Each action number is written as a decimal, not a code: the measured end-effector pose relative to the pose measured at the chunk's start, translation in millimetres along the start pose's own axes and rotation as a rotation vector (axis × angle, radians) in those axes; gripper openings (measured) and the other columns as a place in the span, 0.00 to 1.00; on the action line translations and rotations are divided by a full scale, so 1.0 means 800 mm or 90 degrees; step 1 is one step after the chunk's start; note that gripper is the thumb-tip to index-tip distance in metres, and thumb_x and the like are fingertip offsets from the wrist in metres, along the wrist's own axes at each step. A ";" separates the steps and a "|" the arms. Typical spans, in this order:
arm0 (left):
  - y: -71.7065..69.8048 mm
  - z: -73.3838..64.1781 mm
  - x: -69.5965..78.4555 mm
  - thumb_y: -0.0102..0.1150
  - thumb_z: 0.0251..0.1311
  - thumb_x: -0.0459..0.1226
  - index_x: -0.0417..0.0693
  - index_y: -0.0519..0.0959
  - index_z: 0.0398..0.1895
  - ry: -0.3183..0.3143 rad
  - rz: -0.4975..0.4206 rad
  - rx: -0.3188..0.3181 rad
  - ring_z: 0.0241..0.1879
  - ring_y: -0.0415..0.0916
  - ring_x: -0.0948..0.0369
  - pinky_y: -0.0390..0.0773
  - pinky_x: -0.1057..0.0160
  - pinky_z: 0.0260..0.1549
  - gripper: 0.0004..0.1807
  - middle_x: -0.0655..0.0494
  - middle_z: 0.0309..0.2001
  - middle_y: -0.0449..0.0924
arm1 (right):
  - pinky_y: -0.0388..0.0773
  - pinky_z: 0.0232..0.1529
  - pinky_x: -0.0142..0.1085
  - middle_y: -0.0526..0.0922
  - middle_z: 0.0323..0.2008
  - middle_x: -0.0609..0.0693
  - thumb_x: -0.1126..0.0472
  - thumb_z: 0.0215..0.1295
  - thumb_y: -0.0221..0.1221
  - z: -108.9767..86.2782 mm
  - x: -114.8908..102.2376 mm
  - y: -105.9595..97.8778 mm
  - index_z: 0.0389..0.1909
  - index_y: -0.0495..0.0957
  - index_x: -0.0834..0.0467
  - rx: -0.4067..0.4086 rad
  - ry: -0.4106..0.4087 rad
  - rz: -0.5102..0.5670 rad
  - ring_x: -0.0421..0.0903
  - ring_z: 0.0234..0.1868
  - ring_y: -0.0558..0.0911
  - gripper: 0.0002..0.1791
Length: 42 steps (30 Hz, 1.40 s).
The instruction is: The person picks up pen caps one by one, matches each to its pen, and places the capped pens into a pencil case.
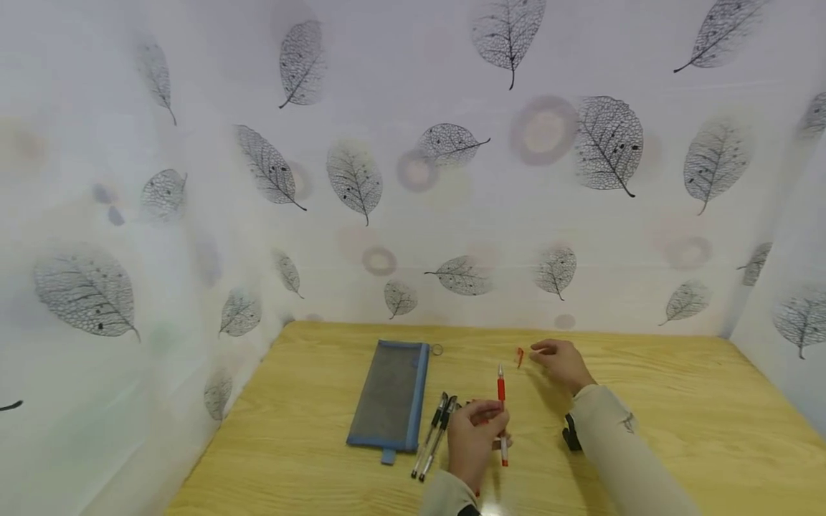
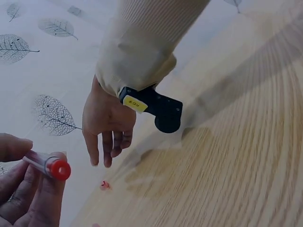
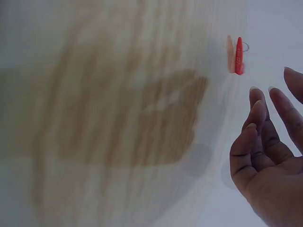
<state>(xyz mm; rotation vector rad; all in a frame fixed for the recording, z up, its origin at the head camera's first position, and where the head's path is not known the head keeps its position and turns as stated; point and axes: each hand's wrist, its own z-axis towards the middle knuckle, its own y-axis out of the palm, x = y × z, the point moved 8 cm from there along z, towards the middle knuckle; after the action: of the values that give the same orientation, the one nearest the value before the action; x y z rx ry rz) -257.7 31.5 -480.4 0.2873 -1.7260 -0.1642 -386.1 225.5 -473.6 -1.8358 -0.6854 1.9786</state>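
In the head view my left hand (image 1: 474, 437) pinches a red gel pen (image 1: 501, 390) with a clear barrel, tip up and nearly upright, its cap off. The left wrist view shows the pen's red end plug (image 2: 60, 169) facing the camera, with fingers around the barrel. A red pen cap (image 1: 520, 357) lies on the table, just left of my right hand (image 1: 563, 364). That hand holds nothing; in the right wrist view its fingers (image 3: 258, 113) are loosely bent, a small distance from the cap (image 3: 239, 56).
Two black gel pens (image 1: 435, 437) lie beside my left hand, with more red behind that hand, partly hidden. Left of them lies a grey mesh pencil pouch (image 1: 388, 394) with blue edging and a ring (image 1: 437, 350). Leaf-patterned sheeting (image 1: 413, 215) surrounds the wooden table (image 1: 290, 430).
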 end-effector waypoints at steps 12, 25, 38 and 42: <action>-0.019 -0.009 0.002 0.66 0.52 0.25 0.36 0.83 0.38 -0.023 0.056 0.034 0.22 0.78 0.61 0.83 0.63 0.23 0.09 0.50 0.32 0.82 | 0.79 0.40 0.49 0.79 0.46 0.71 0.63 0.64 0.57 0.039 0.005 0.026 0.53 0.74 0.75 -0.037 0.003 -0.115 0.62 0.43 0.80 0.21; -0.022 -0.008 -0.001 0.65 0.53 0.25 0.35 0.82 0.40 -0.025 0.047 0.022 0.22 0.77 0.61 0.83 0.63 0.22 0.10 0.51 0.32 0.82 | 0.75 0.36 0.44 0.81 0.34 0.62 0.65 0.53 0.61 0.040 -0.002 0.026 0.36 0.78 0.69 -0.046 0.048 -0.182 0.56 0.34 0.76 0.11; -0.024 -0.008 -0.004 0.65 0.53 0.24 0.35 0.82 0.39 -0.039 0.046 0.027 0.23 0.77 0.61 0.83 0.63 0.21 0.10 0.51 0.32 0.81 | 0.72 0.31 0.40 0.78 0.29 0.57 0.61 0.59 0.61 0.036 0.010 0.020 0.30 0.76 0.66 -0.044 0.062 -0.180 0.51 0.30 0.73 0.10; -0.024 -0.009 -0.004 0.66 0.53 0.25 0.35 0.82 0.39 -0.039 0.055 0.022 0.22 0.78 0.61 0.83 0.63 0.21 0.10 0.51 0.32 0.81 | 0.74 0.34 0.44 0.77 0.30 0.59 0.61 0.59 0.60 0.031 0.006 0.017 0.30 0.74 0.67 -0.041 0.040 -0.177 0.52 0.31 0.74 0.11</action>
<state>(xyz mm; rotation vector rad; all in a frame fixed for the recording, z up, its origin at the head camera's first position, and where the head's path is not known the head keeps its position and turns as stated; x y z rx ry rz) -248.1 14.1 -486.9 0.2349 -1.7998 -0.0802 -410.2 214.2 -484.2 -1.7226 -0.9385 1.7311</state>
